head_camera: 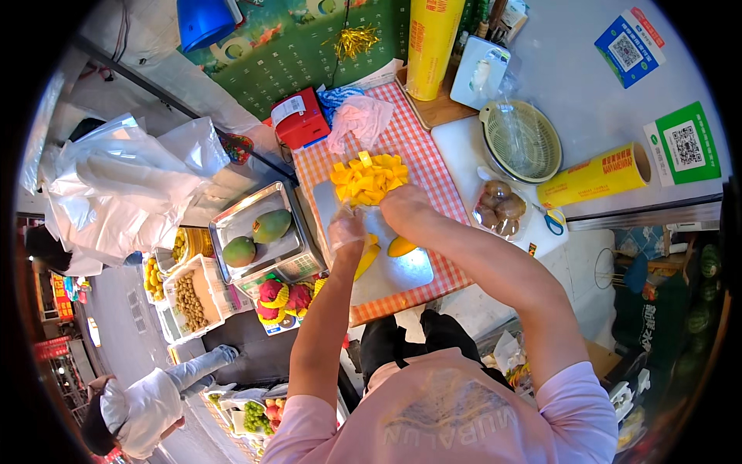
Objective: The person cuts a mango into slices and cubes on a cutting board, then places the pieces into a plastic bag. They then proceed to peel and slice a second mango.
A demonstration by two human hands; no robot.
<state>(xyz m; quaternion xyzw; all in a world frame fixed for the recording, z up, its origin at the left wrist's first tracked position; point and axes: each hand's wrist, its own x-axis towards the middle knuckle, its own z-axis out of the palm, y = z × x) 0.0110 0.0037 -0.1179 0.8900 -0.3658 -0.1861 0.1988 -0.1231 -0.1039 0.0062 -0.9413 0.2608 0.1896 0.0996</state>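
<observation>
A heap of yellow mango cubes (369,181) lies at the far end of a metal board (400,269). My left hand (346,227), in a clear plastic glove, is at the near left edge of the heap; its fingertips are hard to make out. Against the heap's near right side is my right hand (404,206), fingers curled, and whatever it may hold is hidden under it. Closer to my body, one mango piece (366,264) lies partly behind my left wrist and another mango piece (401,247) below my right forearm.
Left of the board, a steel tray (272,251) holds two whole mangoes. Beyond the heap are a pink cloth (360,120) and a red box-shaped device (301,119). Bagged kiwifruit (499,209), a strainer basket (522,142) and blue-and-yellow-handled scissors (555,220) are at right. A person (142,412) walks outside.
</observation>
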